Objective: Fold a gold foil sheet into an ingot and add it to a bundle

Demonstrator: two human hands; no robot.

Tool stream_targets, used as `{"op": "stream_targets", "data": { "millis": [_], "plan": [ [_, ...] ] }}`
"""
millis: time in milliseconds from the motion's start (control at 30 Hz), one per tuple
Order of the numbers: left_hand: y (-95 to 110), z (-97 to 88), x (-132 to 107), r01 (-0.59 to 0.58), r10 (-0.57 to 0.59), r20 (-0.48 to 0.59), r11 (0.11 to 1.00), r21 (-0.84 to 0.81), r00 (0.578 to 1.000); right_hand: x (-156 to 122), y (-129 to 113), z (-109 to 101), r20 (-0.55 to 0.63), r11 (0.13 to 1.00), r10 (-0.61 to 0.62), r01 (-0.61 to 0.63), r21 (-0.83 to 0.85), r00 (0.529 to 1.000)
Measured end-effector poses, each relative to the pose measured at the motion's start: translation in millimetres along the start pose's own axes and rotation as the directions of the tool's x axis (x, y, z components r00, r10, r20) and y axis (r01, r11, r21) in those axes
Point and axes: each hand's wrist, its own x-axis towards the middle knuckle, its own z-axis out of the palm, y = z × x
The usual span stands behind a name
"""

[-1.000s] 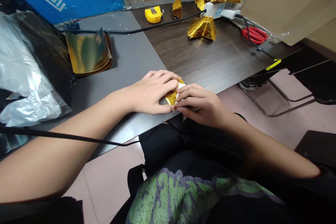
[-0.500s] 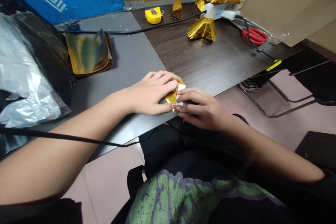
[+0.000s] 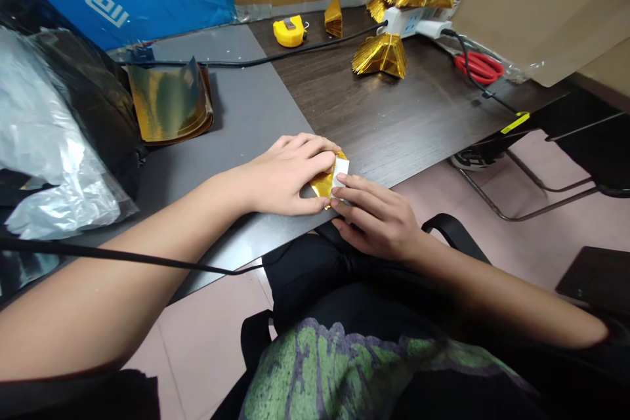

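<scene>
A small folded sheet of gold foil paper lies by the front edge of the table, with a white strip of its back turned up on the right side. My left hand presses over it, thumb at its lower corner and fingers along its upper part, holding it down. From the right, my right hand has its fingertips on the white strip and the lower corner, close to my left thumb. Part of the paper is hidden under my left fingers.
A stack of gold foil sheets lies at left beside plastic bags. Behind are a yellow tape measure, folded gold pieces, a power strip and a red coil. A black cable crosses over my left forearm.
My right fingers have slid slightly down along the white strip, uncovering more of its upper part. My left hand stays in place on the paper. The view has shifted slightly.
</scene>
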Motion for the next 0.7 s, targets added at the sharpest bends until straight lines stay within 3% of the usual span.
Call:
{"op": "stream_targets", "data": {
  "millis": [200,700],
  "plan": [
    [1,-1.2,-1,0.004,-0.004,0.001,1.000,-0.005,1.000,-8,-2,6,-0.062,0.997,-0.044,0.040,-0.064,0.997],
    [-1,0.5,-1,-0.009,0.009,-0.003,1.000,0.005,1.000,-19,-3,6,-0.024,0.997,-0.028,0.026,-0.077,0.999]
  ]
}}
